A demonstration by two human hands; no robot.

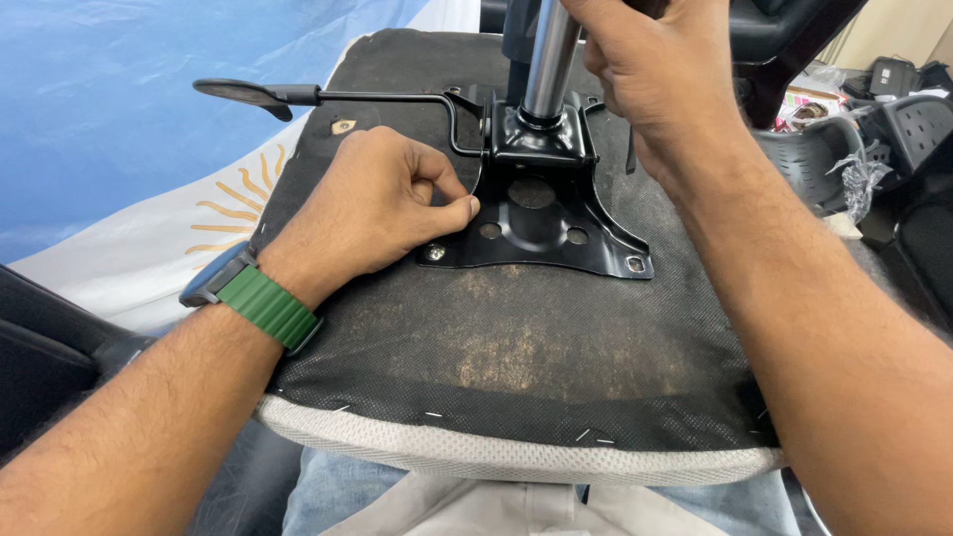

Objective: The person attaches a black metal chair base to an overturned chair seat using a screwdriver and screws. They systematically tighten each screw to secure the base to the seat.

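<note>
While the right hand point(645, 60) gripped the steel post point(549, 60) | left hand point(382, 203) pinched shut at the black plate point(556, 238) | seat point(516, 337) upside down

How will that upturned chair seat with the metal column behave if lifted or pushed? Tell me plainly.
Probably top-heavy: the steel column stands upright from the black mounting plate, so the seat may tip without the right hand gripping it. Likely stiff, since the fabric underside is stapled flat. The left hand pinches at the plate's edge.

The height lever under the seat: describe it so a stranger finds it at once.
Start at the upturned seat underside and its black metal plate. From there a thin black rod runs left, ending in the lever, the only flat paddle-shaped handle, past the left hand.
</note>
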